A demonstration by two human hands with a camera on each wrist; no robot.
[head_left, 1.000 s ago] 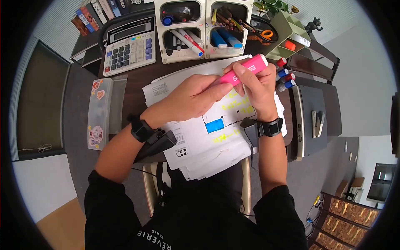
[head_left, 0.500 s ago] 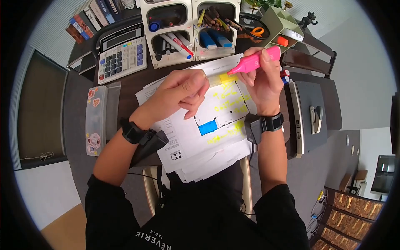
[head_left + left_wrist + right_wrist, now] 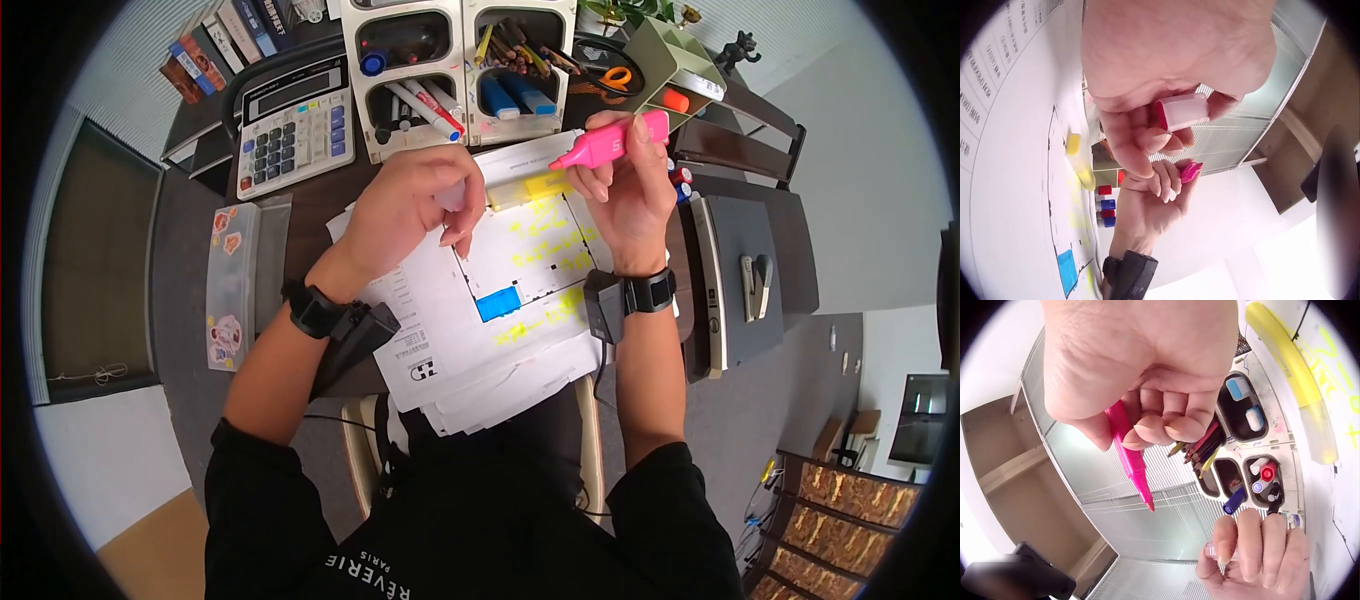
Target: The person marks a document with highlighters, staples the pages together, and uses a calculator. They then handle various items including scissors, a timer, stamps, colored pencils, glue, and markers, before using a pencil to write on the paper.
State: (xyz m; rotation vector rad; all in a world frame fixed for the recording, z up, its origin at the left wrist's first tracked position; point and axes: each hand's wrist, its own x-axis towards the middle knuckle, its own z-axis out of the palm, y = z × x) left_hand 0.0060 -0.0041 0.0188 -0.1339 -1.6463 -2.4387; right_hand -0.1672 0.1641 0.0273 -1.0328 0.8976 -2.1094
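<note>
My right hand (image 3: 640,205) grips an uncapped pink highlighter (image 3: 600,147), its tip pointing left, above the papers. The right wrist view shows the bare pink tip sloping downward. In my left hand (image 3: 400,210) is a translucent highlighter cap (image 3: 1185,112) with a pink-red rim, held between the curled fingers and the palm. Under the hands lies a stack of printed papers (image 3: 400,355), its top sheet bearing yellow handwriting and a blue filled rectangle (image 3: 500,303). A yellow highlighter (image 3: 530,190) rests on the sheet between the two hands.
Beyond the papers stands a white pen organizer (image 3: 415,140) with pens and pencils. A calculator (image 3: 295,130) and a stickered clear case (image 3: 230,290) sit at left. To the right are red- and blue-capped bottles (image 3: 683,175) and a stapler (image 3: 757,285) on a dark box.
Both hands were together on the pink highlighter; its cap has come off. The left hand moved left with the cap, while the right kept the highlighter. The yellow highlighter is now in fuller view.
</note>
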